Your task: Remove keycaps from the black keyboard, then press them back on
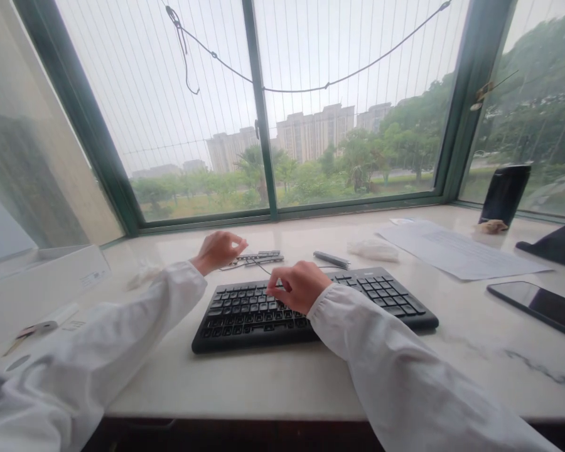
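Note:
A black keyboard (254,342) lies on the white sill in front of me. Keycaps sit on its upper rows and number pad, while the lower rows at left show bare key sockets. My right hand (301,285) is over the middle of the keyboard, fingers curled into a pinch; what they hold, if anything, is too small to name. Behind the keyboard's left end, my left hand (220,251) is closed, thumb and forefinger together, contents unclear. It is right beside a small heap of dark loose keycaps (263,257). A thin cable passes between the hands.
A dark grey stick-shaped object (332,258) and a crumpled clear bag (373,250) lie behind the keyboard. At right are a printed sheet (456,248), a phone (541,307) and a black cylinder (505,196). A white box (87,270) and keys (28,333) are at left.

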Tool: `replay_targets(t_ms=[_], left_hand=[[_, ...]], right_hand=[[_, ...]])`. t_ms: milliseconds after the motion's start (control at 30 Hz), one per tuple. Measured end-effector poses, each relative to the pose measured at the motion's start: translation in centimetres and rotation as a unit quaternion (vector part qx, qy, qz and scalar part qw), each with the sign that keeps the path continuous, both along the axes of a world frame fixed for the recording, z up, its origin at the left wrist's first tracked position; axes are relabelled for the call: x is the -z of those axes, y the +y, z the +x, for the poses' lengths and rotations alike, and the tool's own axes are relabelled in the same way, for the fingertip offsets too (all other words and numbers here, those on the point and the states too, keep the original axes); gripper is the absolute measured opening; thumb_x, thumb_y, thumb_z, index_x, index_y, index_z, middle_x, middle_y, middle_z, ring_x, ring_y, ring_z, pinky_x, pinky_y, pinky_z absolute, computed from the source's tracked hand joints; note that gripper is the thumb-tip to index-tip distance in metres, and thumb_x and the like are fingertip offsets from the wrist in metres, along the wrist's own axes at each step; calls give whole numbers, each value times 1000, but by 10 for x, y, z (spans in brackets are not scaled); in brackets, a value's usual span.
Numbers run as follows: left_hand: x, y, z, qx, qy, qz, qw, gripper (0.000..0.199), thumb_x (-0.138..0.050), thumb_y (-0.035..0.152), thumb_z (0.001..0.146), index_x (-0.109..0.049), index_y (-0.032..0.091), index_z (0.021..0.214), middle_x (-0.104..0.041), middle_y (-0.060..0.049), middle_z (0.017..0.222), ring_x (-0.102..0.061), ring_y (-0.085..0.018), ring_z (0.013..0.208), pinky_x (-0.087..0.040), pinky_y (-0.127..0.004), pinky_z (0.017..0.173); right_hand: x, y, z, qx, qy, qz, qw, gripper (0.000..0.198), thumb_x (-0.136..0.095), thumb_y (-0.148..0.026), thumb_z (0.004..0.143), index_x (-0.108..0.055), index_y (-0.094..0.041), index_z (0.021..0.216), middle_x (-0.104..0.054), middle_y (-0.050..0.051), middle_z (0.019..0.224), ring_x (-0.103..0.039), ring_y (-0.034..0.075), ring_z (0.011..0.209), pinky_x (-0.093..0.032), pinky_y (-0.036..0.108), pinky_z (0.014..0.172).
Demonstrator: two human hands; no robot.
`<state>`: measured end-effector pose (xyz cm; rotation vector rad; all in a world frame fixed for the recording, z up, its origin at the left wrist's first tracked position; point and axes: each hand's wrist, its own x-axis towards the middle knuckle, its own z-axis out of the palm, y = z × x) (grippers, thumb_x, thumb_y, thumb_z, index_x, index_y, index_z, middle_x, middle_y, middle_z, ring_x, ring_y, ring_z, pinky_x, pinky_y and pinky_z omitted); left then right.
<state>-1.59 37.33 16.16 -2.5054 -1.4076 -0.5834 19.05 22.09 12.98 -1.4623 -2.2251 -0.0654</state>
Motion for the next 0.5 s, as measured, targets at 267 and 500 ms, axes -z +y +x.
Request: replay_targets(t_ms=[267,500], left_hand=[[13,100,40,33,55,-159,985,25,-62,40,80,-78,25,91,-75,-4,98,-65,-20,94,-43,-23,79],[30,135,47,101,57,-279,953,37,-67,46,73,-77,20,97,-75,-4,102,-64,-17,91,-44,-20,76]], right_hand=[[8,12,15,127,-32,58,990,17,-55,-38,85,-67,-29,92,-68,0,67,-64,19,64,-36,27,60],[6,9,15,160,-29,82,983,19,-48,-36,89,-64,-28,97,-70,2,68,-67,22,67,-41,29,64]])
